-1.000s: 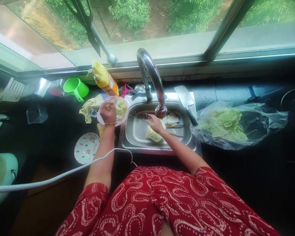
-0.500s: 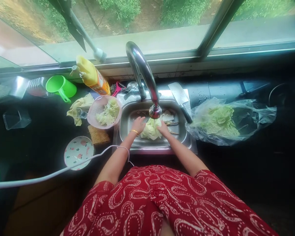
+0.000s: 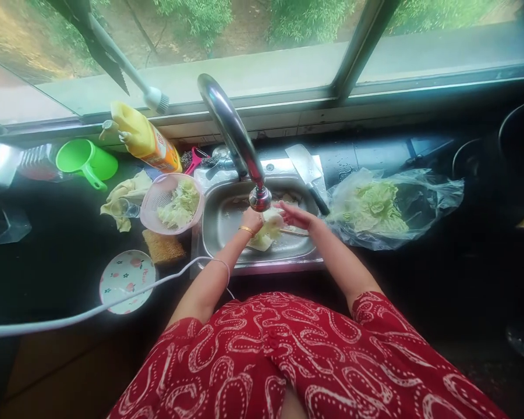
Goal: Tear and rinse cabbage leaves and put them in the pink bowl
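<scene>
Pale cabbage leaves (image 3: pixel 267 231) are under the faucet (image 3: pixel 260 199) in the steel sink (image 3: pixel 220 238). My left hand (image 3: pixel 252 219), with a gold bangle at the wrist, is closed on the leaves from the left, its fingertips partly hidden by the faucet head. My right hand (image 3: pixel 299 216) is at the right side of the leaves with its fingers stretched out. Whether it touches them I cannot tell. A pink colander (image 3: pixel 149 214) with torn cabbage leaves stands left of the sink. To the right lies a clear plastic bag (image 3: pixel 436 201) with more cabbage (image 3: pixel 373 206).
A cleaver (image 3: pixel 303 162) lies at the sink's back right corner. On the left are a green mug (image 3: pixel 85 160), a yellow bottle (image 3: pixel 146 139), a cloth (image 3: pixel 124 201), a sponge (image 3: pixel 163 247) and a patterned plate (image 3: pixel 128 282). A white cable (image 3: pixel 82 315) crosses near my left arm.
The view has shifted, so most things sit further left. My left hand has closed in on the leaves, and my right hand has loosened, its fingers now extended beside them.
</scene>
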Available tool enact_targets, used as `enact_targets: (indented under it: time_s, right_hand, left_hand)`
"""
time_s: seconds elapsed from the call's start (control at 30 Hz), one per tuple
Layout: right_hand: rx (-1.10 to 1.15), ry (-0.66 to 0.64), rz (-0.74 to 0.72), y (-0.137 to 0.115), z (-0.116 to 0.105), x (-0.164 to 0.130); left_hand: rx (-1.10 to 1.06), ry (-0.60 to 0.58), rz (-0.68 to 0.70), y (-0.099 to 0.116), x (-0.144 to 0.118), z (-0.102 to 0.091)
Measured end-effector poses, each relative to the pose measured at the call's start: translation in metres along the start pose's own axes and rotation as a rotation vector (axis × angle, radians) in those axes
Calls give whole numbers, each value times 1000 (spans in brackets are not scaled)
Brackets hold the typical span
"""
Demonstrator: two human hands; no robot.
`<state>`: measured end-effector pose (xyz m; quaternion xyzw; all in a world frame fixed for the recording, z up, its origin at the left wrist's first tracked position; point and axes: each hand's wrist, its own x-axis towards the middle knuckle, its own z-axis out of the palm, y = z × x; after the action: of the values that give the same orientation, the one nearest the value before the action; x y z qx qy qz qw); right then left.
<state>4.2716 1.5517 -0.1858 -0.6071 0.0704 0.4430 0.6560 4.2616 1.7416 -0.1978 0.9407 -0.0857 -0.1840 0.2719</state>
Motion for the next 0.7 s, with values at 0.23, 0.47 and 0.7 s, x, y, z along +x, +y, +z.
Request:
enact_targets:
  time_s: [0.23, 0.47, 0.7]
  right_hand:
    - [-1014, 350, -229, 0, 28, 0]
    - [-1233, 338, -268, 1, 25, -8]
    - [-1034, 286, -398, 0, 7, -15]
  left_hand:
    - [173, -81, -41, 10, -6, -5]
    - [311, -80, 128, 14, -8, -1]
    - [-34, -111, 227, -4, -8, -6]
